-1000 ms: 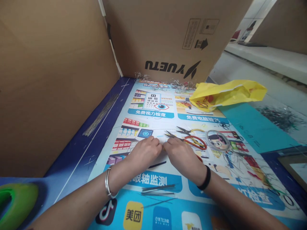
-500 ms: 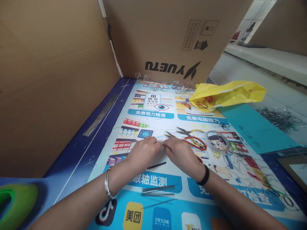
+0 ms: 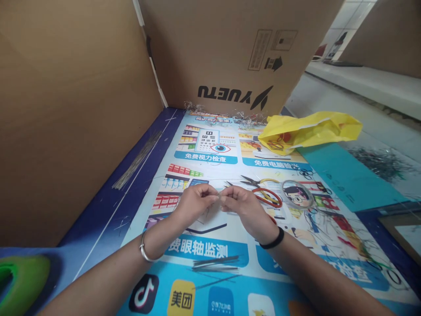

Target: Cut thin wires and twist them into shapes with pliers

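My left hand (image 3: 194,202) and my right hand (image 3: 242,206) meet above the printed poster mat (image 3: 210,248), fingertips pinched together on a small thin piece I cannot make out, perhaps a wire. The left wrist wears a silver bangle, the right a black band. A curved dark strip (image 3: 207,229) lies on the mat just below my hands. Red-handled scissors (image 3: 268,196) and yellow-handled pliers (image 3: 259,180) lie just right of my right hand.
A bundle of thin metal wires (image 3: 215,263) lies near me on the mat. More wires (image 3: 138,159) rest by the left cardboard wall (image 3: 66,109). A YUETU carton (image 3: 237,52) stands behind, a yellow bag (image 3: 309,131) and tape roll (image 3: 297,194) at right, a green object (image 3: 19,281) at lower left.
Both hands have lifted a little off the mat, still pinched together. The curved dark strip beneath them now shows more fully.
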{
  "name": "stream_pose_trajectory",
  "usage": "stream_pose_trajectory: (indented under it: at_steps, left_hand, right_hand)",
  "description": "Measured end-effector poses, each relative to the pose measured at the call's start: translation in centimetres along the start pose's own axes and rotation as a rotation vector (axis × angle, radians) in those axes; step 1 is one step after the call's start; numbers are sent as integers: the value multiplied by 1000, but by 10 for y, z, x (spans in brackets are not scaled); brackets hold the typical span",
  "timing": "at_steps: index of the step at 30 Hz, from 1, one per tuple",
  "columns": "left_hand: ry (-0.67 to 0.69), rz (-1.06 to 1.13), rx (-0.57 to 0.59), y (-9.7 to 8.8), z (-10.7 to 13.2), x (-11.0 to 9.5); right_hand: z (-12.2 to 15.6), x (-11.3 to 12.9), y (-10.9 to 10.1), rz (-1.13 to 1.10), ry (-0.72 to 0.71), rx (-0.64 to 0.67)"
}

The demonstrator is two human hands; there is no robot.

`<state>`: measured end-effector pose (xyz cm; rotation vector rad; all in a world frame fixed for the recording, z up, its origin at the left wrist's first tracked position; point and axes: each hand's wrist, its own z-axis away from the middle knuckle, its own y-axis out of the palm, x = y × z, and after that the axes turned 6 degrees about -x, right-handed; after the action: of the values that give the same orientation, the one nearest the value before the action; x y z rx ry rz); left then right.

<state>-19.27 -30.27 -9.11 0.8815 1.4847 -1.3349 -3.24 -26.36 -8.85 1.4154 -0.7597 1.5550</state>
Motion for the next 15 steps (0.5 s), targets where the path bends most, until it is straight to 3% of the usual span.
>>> stream_pose_trajectory:
  at_steps: [8,15]
  left_hand:
    - [-118,329,53,5,0,3]
    - [-135,372,51,5,1,2]
  right_hand:
    - [2,-6,5,-101,-15,-18]
    - [2,-7,5,-114,-34,-26]
